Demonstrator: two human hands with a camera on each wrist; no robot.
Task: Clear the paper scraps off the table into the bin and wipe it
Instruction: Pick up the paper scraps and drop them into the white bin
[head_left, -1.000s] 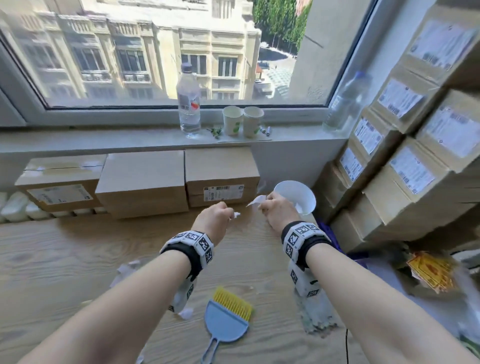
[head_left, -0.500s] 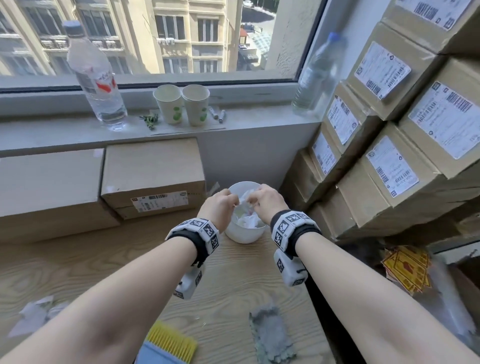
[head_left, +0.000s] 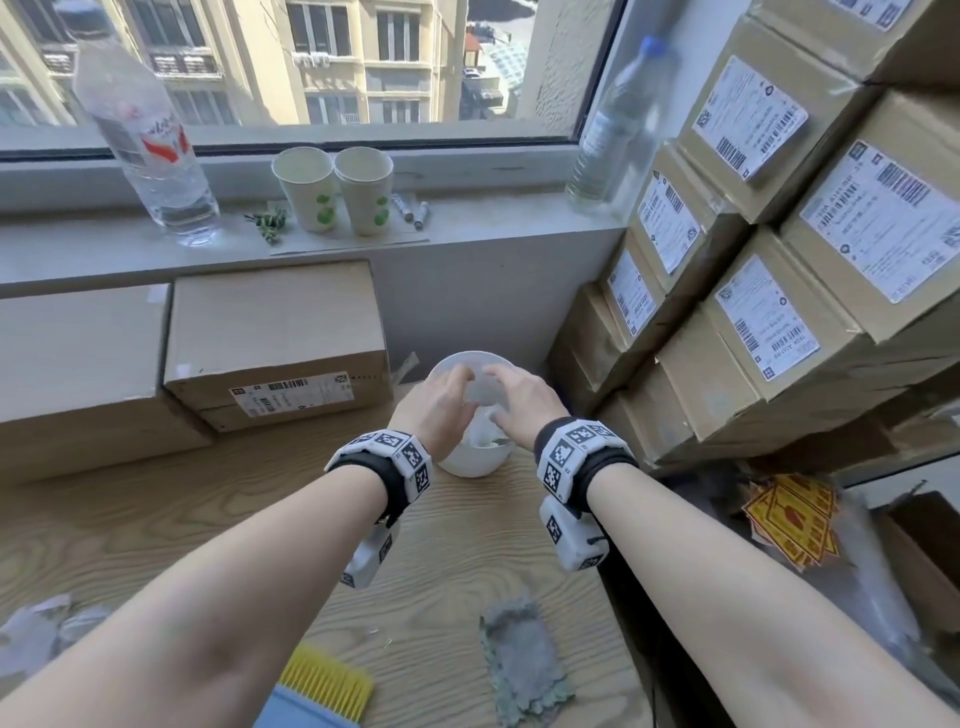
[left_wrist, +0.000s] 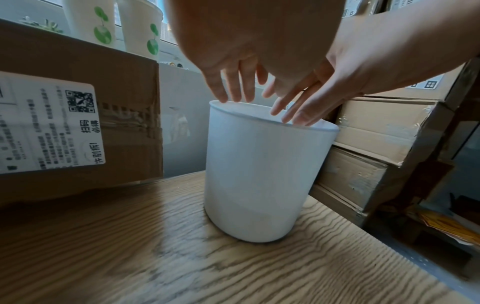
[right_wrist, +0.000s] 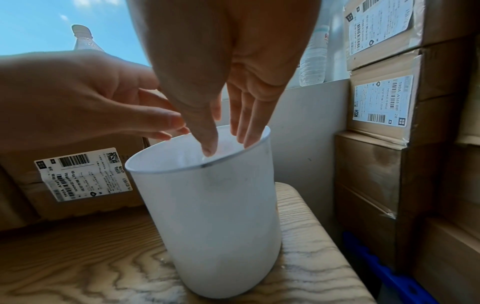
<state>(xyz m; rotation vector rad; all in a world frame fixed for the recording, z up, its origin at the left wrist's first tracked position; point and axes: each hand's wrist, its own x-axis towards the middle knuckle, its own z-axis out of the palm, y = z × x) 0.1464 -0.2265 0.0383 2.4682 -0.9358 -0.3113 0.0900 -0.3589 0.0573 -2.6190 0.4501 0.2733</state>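
Two paper cups (head_left: 337, 189) with green leaf prints are standing side by side on a grey windowsill (head_left: 467, 234), between a clear water bottle (head_left: 150, 140) on the left and a second bottle (head_left: 615, 130) in the right corner. Cardboard boxes (head_left: 275, 332) with shipping labels are sitting below the sill, and more labelled boxes (head_left: 779, 291) are stacked high on the right. Beige buildings (head_left: 332, 57) are showing through the window.

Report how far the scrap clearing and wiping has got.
Done: some scraps lie inside the white bin. In hand: left hand and right hand are open over its rim, holding nothing. Left: paper scraps at the table's left edge; the grey cloth lies untouched.
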